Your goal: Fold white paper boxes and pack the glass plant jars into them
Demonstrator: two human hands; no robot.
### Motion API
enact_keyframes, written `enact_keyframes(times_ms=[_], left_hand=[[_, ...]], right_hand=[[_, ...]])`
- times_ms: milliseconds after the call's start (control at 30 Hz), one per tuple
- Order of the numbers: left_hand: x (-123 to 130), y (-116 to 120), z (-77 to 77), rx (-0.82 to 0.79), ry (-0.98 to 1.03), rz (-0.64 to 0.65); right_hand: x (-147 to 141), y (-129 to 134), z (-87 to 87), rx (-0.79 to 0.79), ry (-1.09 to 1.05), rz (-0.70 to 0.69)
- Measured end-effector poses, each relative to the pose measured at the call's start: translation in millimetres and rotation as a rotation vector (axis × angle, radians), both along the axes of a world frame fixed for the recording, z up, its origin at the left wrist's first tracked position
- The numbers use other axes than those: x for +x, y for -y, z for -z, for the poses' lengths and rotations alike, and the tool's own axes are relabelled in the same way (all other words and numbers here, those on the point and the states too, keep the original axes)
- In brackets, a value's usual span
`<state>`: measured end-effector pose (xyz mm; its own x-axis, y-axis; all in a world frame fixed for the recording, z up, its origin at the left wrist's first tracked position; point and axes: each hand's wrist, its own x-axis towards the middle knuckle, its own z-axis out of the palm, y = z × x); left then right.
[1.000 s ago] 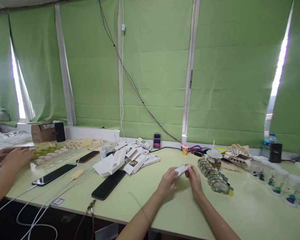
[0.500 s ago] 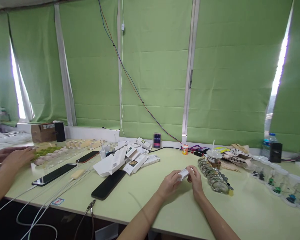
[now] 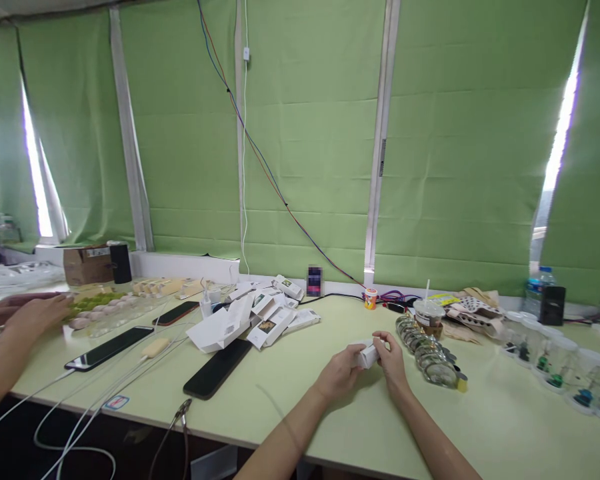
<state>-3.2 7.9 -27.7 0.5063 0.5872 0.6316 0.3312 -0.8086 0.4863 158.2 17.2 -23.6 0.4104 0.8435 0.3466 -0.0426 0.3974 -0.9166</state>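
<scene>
Above the pale table [image 3: 330, 427], a small white box [image 3: 367, 356] is held between both hands. My left hand [image 3: 341, 375] wraps its fingers round the left side of the box. My right hand [image 3: 390, 359] grips the right end with thumb and fingers closed on it. Right of my right hand lies a row of round glass-like pieces with metal rims [image 3: 433, 360]. A heap of white cartons [image 3: 273, 327], some with a printed picture, lies left of my hands. One carton overlaps a black phone [image 3: 217, 370].
Two more phones [image 3: 110, 349] [image 3: 177, 313], a power bank [image 3: 155, 347] and white cables lie to the left. Another person's hands [image 3: 30, 317] are at a tray of green and pink pieces [image 3: 97, 303]. Lidded clear cups [image 3: 555, 357] line the right; a drink cup [image 3: 429, 312] stands behind the glass pieces.
The white box has turned in my hands and shows a broader face, its near end lower. My fingers have shifted slightly around it.
</scene>
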Motion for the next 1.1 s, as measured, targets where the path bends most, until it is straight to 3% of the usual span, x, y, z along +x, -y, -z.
enact_keyframes(times_ms=[367,633,867,1100], left_hand=[[0.7,-1.4,-4.0,0.150,0.027,0.074],[0.0,2.1,-7.2,0.146,0.011,0.069],[-1.2,-1.3,-6.2,0.208,0.001,0.034],[-1.5,-0.8,-6.1,0.216,-0.055,0.024]], right_hand=[[1.9,-0.5,-1.1,0.044,0.074,0.025],[0.3,2.5,-2.5,0.056,0.064,0.013],[-0.8,5.4,-3.8,0.006,-0.041,-0.137],[0.2,3.5,-3.9,0.000,-0.060,-0.163]])
